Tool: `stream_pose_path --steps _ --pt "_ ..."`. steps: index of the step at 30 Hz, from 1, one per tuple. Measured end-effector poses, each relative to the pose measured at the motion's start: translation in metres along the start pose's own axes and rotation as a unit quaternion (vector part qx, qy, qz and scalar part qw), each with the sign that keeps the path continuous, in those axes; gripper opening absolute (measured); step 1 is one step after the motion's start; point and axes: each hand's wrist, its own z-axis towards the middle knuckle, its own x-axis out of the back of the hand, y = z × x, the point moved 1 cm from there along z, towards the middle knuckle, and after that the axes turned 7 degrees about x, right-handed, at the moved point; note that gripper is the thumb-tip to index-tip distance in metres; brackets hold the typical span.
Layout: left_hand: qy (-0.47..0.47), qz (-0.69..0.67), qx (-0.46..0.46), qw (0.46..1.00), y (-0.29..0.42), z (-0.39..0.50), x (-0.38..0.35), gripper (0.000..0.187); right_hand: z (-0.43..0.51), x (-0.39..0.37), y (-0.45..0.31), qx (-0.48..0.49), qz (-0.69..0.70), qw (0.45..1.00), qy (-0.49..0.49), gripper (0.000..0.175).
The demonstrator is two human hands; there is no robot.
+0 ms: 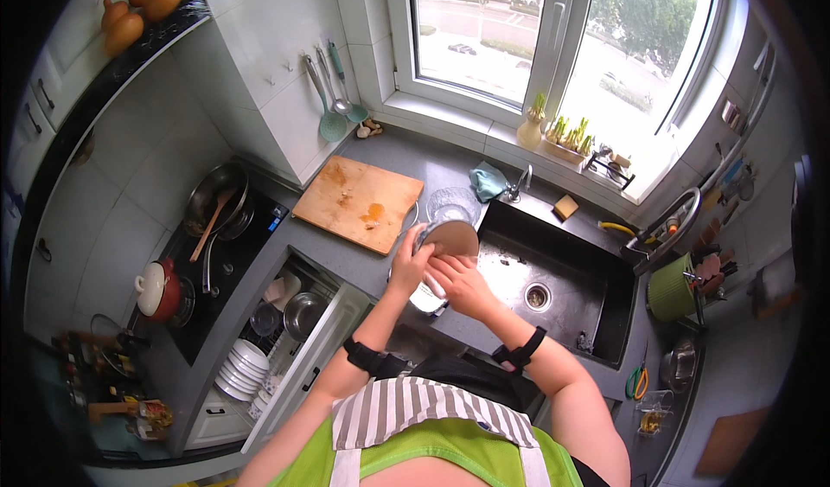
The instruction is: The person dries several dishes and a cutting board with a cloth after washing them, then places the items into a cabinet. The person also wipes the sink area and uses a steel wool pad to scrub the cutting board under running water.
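Observation:
My left hand (410,263) grips the side of a tilted round bowl (455,235), held above the counter by the sink's left edge. The fingers of my right hand (463,282) lie against its lower part; whether they grip it is unclear. A clear textured glass bowl (454,203) stands on the counter just behind. Under my hands is a white object (428,299), mostly hidden. To the right of my hands lies the black sink (577,279) with its round drain (537,297).
A stained wooden cutting board (360,201) lies left of my hands. An open drawer (311,357) holds stacked white plates (241,370) and a metal pot (305,315). Behind the sink are a faucet (515,188), a teal cloth (487,181) and a sponge (565,207). Scissors (637,382) lie right.

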Motion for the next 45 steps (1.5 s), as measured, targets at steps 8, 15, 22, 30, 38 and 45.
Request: stream_pose_path --steps 8,15,22,30,38,45 --pt "-0.017 0.037 -0.008 0.999 0.007 -0.005 0.01 0.058 0.001 0.018 0.017 0.096 -0.073 0.989 0.084 0.03" --pt "0.163 0.063 -0.067 0.982 0.009 -0.015 -0.001 0.05 0.034 0.001 -0.022 -0.146 0.262 0.943 0.144 0.04" --pt "0.105 0.115 -0.091 0.984 0.014 -0.012 0.017 0.04 0.026 0.023 0.012 -0.023 -0.056 0.998 -0.02 0.034" --pt "0.076 0.102 -0.077 0.989 0.013 -0.013 0.008 0.046 0.056 -0.014 0.007 -0.151 0.04 0.963 0.22 0.035" --pt "0.093 0.136 -0.097 0.982 0.027 -0.018 0.022 0.041 0.045 -0.009 -0.002 -0.148 0.111 0.982 -0.025 0.032" --pt "0.077 0.105 -0.104 0.986 0.02 -0.027 0.013 0.046 0.049 -0.005 -0.004 -0.127 0.013 0.97 0.208 0.034"
